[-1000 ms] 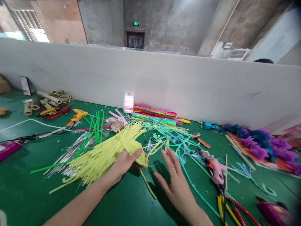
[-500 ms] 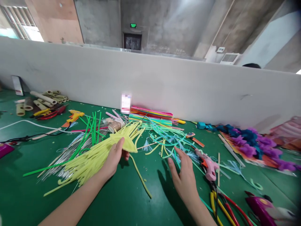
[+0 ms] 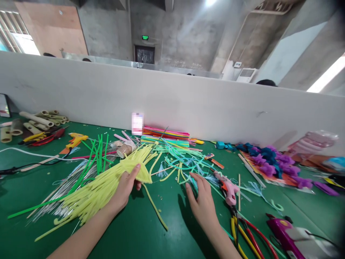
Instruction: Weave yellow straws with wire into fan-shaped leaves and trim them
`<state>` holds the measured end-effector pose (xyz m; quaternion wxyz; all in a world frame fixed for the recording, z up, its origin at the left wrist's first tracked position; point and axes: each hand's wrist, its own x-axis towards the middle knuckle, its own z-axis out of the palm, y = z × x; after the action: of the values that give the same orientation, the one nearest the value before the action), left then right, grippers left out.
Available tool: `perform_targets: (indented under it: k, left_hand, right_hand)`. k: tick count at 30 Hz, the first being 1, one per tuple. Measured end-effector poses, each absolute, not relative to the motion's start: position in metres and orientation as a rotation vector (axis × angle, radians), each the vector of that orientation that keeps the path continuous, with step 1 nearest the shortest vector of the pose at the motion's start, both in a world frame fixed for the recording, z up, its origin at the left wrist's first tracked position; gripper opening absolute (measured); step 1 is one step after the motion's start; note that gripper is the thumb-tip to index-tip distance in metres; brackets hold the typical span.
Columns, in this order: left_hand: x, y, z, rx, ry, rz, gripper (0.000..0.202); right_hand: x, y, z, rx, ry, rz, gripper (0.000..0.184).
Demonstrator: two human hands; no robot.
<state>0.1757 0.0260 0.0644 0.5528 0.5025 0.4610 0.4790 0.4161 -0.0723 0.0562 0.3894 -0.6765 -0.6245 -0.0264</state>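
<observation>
My left hand (image 3: 124,187) grips a thick bundle of yellow pipe cleaners (image 3: 104,187) that fans out across the green table (image 3: 151,237). A single yellow pipe cleaner (image 3: 154,207) lies loose just right of that hand. My right hand (image 3: 201,201) rests flat with its fingers stretched out, the fingertips touching a tangle of teal and light-green pipe cleaners (image 3: 188,163). It holds nothing.
A pink glue gun (image 3: 228,187) lies right of my right hand, with yellow and red pliers (image 3: 244,233) below it. Green stems (image 3: 98,153), a yellow glue gun (image 3: 75,138), paper tubes (image 3: 40,118), stacked coloured pipe cleaners (image 3: 164,133), purple-blue fluffy pieces (image 3: 275,162). A grey partition (image 3: 188,104) runs behind.
My left hand drew the yellow bundle left and back. My right hand slid forward and right into the teal tangle. The view tilted up.
</observation>
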Motion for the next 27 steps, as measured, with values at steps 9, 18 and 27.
perform_targets:
  k: [9,18,27]
  left_hand:
    - [0.172,0.022,0.062,1.280,1.074,1.126,0.044]
    - [0.173,0.019,0.065,1.365,1.085,1.099,0.045]
    - [0.174,0.015,0.074,1.365,1.115,1.096,0.049]
  right_hand:
    - [0.420,-0.079,0.080,-1.763,-1.623,-0.046,0.030]
    - [0.526,-0.162,0.118,-2.592,-1.587,0.080,0.011]
    - [0.543,-0.185,0.056,-2.547,-1.542,0.342,0.048]
